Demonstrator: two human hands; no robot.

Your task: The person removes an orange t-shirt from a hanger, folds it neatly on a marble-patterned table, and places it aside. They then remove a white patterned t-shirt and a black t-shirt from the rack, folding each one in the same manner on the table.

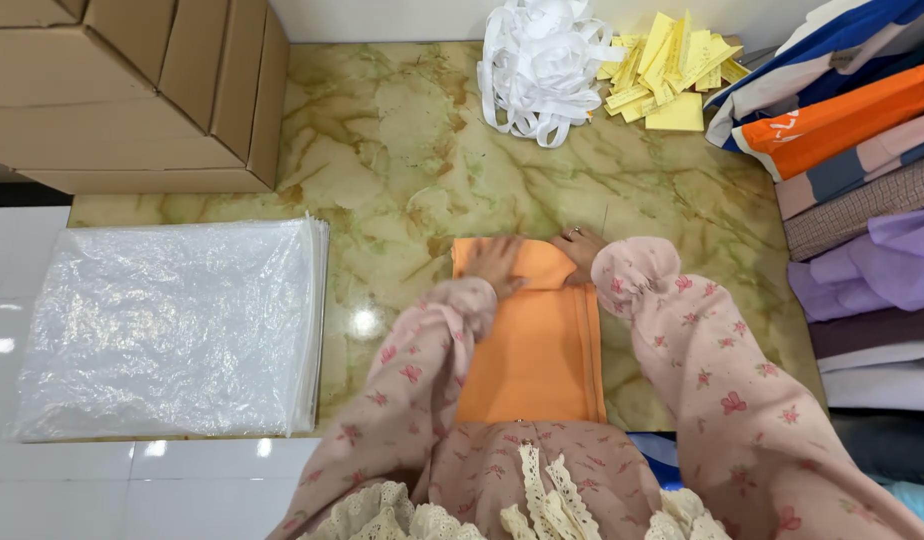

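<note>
A green-veined marble-patterned floor (402, 150) serves as the work surface, bordered near and left by white tiles (132, 490). At its centre lies a folded orange cloth (537, 350), long side running away from the person kneeling over it in pink floral sleeves. The left hand (497, 265) lies spread flat, palm down, on the cloth's far end, pinning the fold in place; the right hand (580, 245), a ring on one finger, rests beside it at the far right corner, fingers curled on the edge as though squaring it. Neither hand grips anything; both press.

Supplies ring the spot within arm's reach. A stack of clear plastic bags (172, 330) lies flat to the left, well apart from the cloth. Cardboard boxes (132, 90) stand at the far left. At the far edge sit a tangle of white ribbon (537, 65) and, touching it on the right, a heap of yellow paper slips (667, 70). Along the right, folded fabrics (862, 200) in orange, blue, purple and grey lie piled in overlapping layers.
</note>
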